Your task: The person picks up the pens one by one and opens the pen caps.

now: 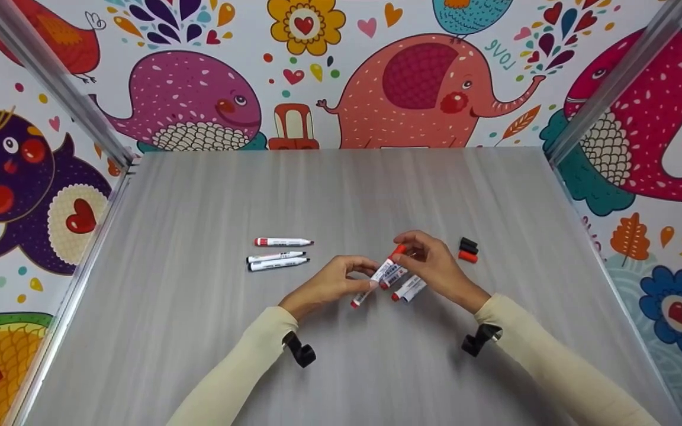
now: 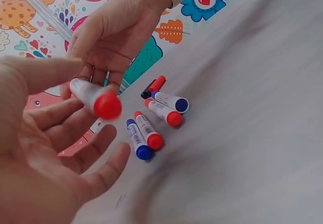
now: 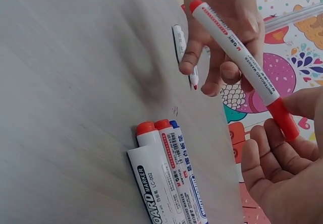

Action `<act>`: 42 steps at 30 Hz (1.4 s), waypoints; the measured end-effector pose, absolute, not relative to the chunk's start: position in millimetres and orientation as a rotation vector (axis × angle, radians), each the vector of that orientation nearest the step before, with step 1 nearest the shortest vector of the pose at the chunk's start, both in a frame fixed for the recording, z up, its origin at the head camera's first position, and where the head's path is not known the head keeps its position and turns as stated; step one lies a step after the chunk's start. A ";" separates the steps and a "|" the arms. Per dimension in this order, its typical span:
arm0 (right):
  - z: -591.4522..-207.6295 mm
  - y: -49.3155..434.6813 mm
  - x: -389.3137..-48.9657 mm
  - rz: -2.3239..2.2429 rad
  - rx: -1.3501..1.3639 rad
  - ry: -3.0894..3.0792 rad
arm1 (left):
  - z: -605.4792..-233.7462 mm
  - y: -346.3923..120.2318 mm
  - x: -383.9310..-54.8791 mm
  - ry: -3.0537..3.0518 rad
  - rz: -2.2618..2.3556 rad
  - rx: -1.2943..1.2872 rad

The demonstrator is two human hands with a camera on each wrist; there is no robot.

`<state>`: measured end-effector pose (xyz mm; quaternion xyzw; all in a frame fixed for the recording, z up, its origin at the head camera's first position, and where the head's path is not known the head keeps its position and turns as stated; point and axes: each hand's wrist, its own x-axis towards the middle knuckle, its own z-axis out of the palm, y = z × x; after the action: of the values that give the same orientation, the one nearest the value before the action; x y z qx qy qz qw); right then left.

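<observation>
A white whiteboard marker [image 1: 381,274] with a red cap and red end is tilted above the table between both hands. My right hand [image 1: 438,266] pinches its red cap [image 3: 283,119] between thumb and fingers. My left hand [image 1: 336,278] is spread around the barrel, its thumb close by the lower part, fingers loose and apart in the left wrist view. Below the hands lie several more capped markers, red ones [image 2: 164,113] and blue ones [image 2: 137,141], side by side in pairs. In the head view the right hand partly hides them.
Three uncapped markers lie at left: one with a red end [image 1: 285,242] and two with dark tips [image 1: 279,264]. Right of the hands sit a black cap [image 1: 468,244] and a red cap [image 1: 468,256]. Patterned walls [image 1: 199,100] border the grey table [image 1: 199,195].
</observation>
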<state>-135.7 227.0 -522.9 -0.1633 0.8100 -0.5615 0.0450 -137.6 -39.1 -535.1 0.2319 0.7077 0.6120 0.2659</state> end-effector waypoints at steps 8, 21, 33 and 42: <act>-519.3 228.0 -127.9 -1.608 -0.607 2.501 | -525.5 -39.5 -140.2 2.062 1.583 0.596; -519.7 231.6 -122.8 -1.443 -0.744 2.511 | -511.5 -34.5 -142.5 2.304 1.322 0.790; -517.4 230.5 -121.1 -1.272 -0.978 2.495 | -507.1 -28.8 -133.8 2.517 1.107 1.122; -513.7 227.2 -120.1 -1.276 -1.057 2.462 | -502.1 -27.8 -126.6 2.606 0.957 1.266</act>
<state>-120.1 227.2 -513.7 -0.3549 0.8264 -0.4284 0.0868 -126.6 -27.8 -502.1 0.4145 0.8533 0.3132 0.0451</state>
